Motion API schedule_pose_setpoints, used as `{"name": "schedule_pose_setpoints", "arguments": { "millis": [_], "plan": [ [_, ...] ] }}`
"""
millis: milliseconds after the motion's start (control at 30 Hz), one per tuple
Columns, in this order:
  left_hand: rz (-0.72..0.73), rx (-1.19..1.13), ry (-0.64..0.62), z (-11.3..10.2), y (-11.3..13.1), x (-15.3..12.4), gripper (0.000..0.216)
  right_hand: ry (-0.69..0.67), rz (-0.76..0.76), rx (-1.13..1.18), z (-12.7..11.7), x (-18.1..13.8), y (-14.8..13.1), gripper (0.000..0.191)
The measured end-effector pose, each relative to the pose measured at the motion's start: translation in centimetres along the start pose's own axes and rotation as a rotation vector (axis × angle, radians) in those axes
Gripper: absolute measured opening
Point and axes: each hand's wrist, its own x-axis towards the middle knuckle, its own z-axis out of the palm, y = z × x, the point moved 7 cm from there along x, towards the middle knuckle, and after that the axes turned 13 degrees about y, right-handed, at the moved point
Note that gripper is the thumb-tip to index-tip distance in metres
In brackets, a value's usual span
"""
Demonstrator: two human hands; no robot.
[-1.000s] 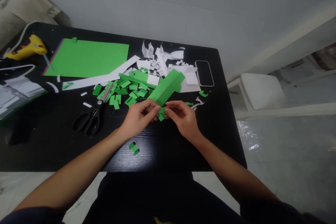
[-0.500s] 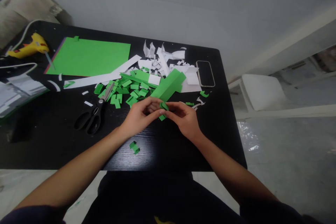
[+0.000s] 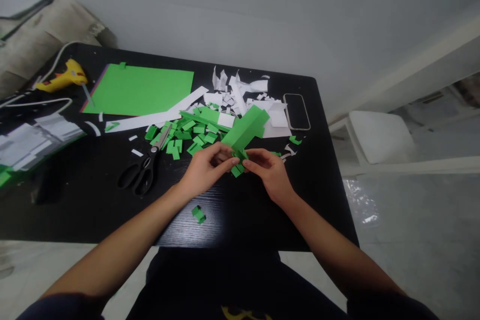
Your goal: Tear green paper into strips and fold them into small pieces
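Note:
A small folded green paper piece (image 3: 237,169) is pinched between my two hands above the black table. My left hand (image 3: 210,164) grips its left side with thumb and fingers, and my right hand (image 3: 270,172) grips its right side. Just beyond my fingertips lies a wider green paper strip (image 3: 247,127). A heap of small folded green paper pieces (image 3: 183,135) spreads behind my left hand. One more folded green piece (image 3: 198,214) sits alone near the table's front. Black-handled scissors (image 3: 144,167) lie to the left, blades resting on the heap.
Green paper sheets (image 3: 146,90) lie at the back left, near a yellow glue gun (image 3: 67,76) with its cord. White paper scraps (image 3: 242,85) cover the back middle. A phone (image 3: 297,111) lies at the right, and a stack of white papers (image 3: 33,140) at the left edge.
The view has shifted slightly, so everything appears lower and farther right. My fingertips have parted a little on the green piece, and more of it shows between them.

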Motion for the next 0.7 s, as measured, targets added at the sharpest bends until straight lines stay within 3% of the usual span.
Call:
{"name": "schedule_pose_setpoints", "arguments": {
  "millis": [167, 367, 567, 700],
  "plan": [
    [-0.113, 0.012, -0.003, -0.5, 0.2, -0.5, 0.031, 0.031, 0.005, 0.014, -0.1, -0.3, -0.3, 0.037],
    [-0.169, 0.136, -0.086, -1.3, 1.1, -3.2, 0.028, -0.004, 0.057, -0.001, 0.8, -3.7, -0.4, 0.034],
    [-0.303, 0.052, -0.119, -2.5, -0.5, -7.1, 0.029, 0.015, 0.147, -0.007, 1.3, -7.6, 1.3, 0.035],
    [-0.325, -0.004, -0.082, -3.0, -0.8, -8.2, 0.028, 0.016, 0.15, -0.011, 1.9, -8.8, 1.9, 0.037]
  ]
}}
